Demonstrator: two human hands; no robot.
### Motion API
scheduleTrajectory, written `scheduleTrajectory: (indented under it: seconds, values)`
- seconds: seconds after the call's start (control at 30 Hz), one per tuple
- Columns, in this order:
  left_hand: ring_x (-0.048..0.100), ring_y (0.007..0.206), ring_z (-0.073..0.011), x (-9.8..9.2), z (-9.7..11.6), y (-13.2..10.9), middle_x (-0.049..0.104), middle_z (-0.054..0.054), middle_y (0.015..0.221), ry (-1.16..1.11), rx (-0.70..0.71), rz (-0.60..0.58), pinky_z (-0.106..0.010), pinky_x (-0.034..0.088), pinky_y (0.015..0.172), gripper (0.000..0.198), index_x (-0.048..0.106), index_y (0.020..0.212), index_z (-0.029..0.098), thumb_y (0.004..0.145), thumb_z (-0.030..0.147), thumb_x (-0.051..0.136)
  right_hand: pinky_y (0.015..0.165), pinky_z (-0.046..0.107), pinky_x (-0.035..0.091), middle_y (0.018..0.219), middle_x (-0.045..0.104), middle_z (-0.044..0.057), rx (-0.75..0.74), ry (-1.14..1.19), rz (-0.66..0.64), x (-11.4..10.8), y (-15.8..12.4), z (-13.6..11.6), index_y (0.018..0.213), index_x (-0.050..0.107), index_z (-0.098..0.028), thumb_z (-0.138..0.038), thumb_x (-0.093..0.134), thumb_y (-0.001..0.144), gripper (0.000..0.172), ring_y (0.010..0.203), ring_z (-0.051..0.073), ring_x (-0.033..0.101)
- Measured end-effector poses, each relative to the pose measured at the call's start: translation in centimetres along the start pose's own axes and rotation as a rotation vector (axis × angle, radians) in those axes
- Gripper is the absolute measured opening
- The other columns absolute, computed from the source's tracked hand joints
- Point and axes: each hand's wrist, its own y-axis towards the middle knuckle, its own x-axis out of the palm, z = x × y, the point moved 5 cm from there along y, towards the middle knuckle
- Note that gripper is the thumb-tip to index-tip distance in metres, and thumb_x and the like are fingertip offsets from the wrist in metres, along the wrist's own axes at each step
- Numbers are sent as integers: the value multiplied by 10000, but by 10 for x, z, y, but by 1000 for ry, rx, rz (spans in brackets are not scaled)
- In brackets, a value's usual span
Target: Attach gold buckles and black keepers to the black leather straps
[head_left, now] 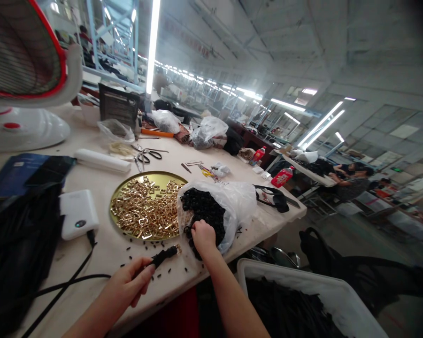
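Note:
My left hand (pixel 132 280) is closed around a black strap (pixel 165 255) with a gold buckle (pixel 178 249) at its tip, held over the table's front edge. My right hand (pixel 203 237) reaches into the mouth of a clear plastic bag (pixel 234 206) lying on its side. Small black loops (pixel 202 206) fill the bag, and my right fingers are pinched together among them; what they grip is hidden. Behind the strap, a round gold tray (pixel 113 224) carries a heap of gold buckles (pixel 144 206). Small black bits lie scattered between tray and strap.
A white power bank (pixel 78 213) with a black cable sits left of the tray; a fan (pixel 24 126) stands behind. Scissors (pixel 149 154), pliers (pixel 208 172) and a red-labelled bottle (pixel 282 176) lie farther back. Right of the table is a white bin (pixel 303 270) of black strips.

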Motion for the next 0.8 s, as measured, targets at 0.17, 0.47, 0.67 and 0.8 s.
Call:
scheduleTrajectory:
  seconds: [0.17, 0.47, 0.67, 0.8]
  values:
    - [280, 292, -38, -6, 6, -9, 410, 120, 389, -27, -24, 41, -165, 180, 368, 376, 513, 743, 193, 660, 559, 508, 671, 253, 376, 850, 611, 63, -20, -24, 11, 0, -4, 11, 823, 614, -166, -209, 480, 812, 141, 774, 166, 580]
    - [291, 284, -45, 1, -6, -2, 411, 123, 377, -62, -53, -45, -165, 200, 346, 440, 511, 779, 198, 617, 607, 538, 668, 250, 364, 843, 618, 42, -125, -43, -28, -13, -19, 10, 839, 637, -196, -285, 478, 835, 182, 766, 160, 576]
    - [269, 292, -41, -1, 2, -8, 412, 118, 390, -80, -39, 12, -166, 167, 345, 395, 506, 765, 194, 643, 570, 524, 703, 270, 368, 896, 616, 56, -204, -36, -24, 0, -7, -20, 897, 620, -203, -214, 585, 755, 147, 823, 188, 566]
    - [267, 285, -35, -4, 8, -11, 407, 119, 396, -63, -34, 20, -169, 149, 358, 365, 503, 748, 187, 661, 542, 501, 736, 282, 372, 888, 630, 82, -188, -13, 7, 1, -8, -19, 898, 617, -174, -226, 510, 817, 144, 848, 198, 570]
